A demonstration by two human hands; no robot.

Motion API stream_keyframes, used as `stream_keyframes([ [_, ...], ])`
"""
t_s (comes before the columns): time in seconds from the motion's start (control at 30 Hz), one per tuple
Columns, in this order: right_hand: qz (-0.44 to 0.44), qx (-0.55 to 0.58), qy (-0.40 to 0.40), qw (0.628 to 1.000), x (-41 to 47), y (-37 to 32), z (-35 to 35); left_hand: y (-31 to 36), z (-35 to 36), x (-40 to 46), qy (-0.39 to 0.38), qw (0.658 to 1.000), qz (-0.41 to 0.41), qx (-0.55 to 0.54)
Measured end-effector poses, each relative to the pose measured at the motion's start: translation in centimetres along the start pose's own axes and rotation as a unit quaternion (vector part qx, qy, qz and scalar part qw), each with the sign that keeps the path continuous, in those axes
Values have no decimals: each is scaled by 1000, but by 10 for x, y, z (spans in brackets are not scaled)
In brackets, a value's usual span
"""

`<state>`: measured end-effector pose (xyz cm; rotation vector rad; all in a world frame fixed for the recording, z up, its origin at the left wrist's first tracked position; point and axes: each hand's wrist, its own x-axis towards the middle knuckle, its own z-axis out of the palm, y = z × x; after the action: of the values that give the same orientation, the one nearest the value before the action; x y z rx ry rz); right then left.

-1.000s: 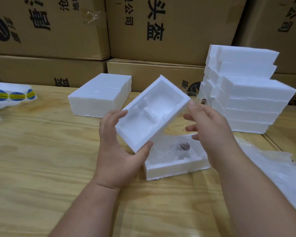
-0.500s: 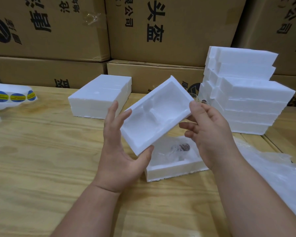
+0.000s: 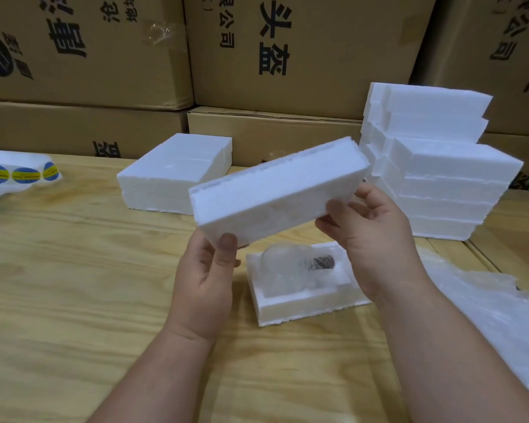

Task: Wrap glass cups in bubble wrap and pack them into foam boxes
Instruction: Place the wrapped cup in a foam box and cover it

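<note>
Grip: left hand [image 3: 206, 277] pinches the near-left corner of the foam lid [image 3: 277, 190], thumb on the front face, fingers hidden behind. Right hand [image 3: 376, 239] holds the lid's right end, thumb on the front face, other fingers curled under and behind it. Both clamped on the lid. The lid is in the air, tilted, left end lower, solid outer side toward the camera, cavity facing away/down.

Directly below it: foam base [image 3: 303, 303] on the table [image 3: 74, 270], open side up. Wrapped glass cup [image 3: 283, 270] lies on its side in the base's cavity, rounded clear body to the left, a dark patterned part to the right. Wrap is thin and see-through; hard to tell where it ends.

Step in hand, judged: closing the box. To do it well: level the lid, square its edges to the base rim, lower straight down, press evenly at both ends. Don't force it if the cup sits high; foam edges crumble, glass could crack. Check no wrap is caught in the seam.

Outward: closed foam box [image 3: 177, 172] behind left, stack of foam boxes [image 3: 440, 166] behind right, bubble wrap sheet [image 3: 486, 306] at right, sticker rolls [image 3: 22, 175] far left, cardboard cartons [image 3: 318, 56] behind.
</note>
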<state>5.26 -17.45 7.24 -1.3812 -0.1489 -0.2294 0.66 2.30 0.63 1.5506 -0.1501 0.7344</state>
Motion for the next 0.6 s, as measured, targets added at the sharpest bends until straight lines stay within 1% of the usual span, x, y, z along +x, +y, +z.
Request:
stream_keyframes([
  [0.1, -25, -56, 2, 998, 0, 1, -2, 1, -1, 0, 4, 1000, -21, 20],
  [0.2, -35, -137, 22, 990, 0, 0, -6, 1, -1, 1, 21, 997, -28, 71],
  [0.27, -20, -166, 12, 986, -2, -3, -7, 1, -2, 1, 26, 995, -31, 87],
  [0.37, 32, -151, -12, 988, -4, -8, -6, 1, -3, 5, 29, 995, -27, 88],
  [0.4, 52, -153, -13, 987, -5, -8, -6, 0, -5, 5, 22, 996, -33, 78],
  [0.47, 76, -175, -7, 982, -5, -7, -5, -2, -6, 5, -20, 996, -52, 67],
  [0.53, 76, -177, 8, 981, -6, -8, -5, -6, -8, 3, -74, 993, -51, 82],
  [0.6, 77, -173, 28, 981, -5, -12, -6, -7, -9, 2, -105, 988, -50, 102],
])
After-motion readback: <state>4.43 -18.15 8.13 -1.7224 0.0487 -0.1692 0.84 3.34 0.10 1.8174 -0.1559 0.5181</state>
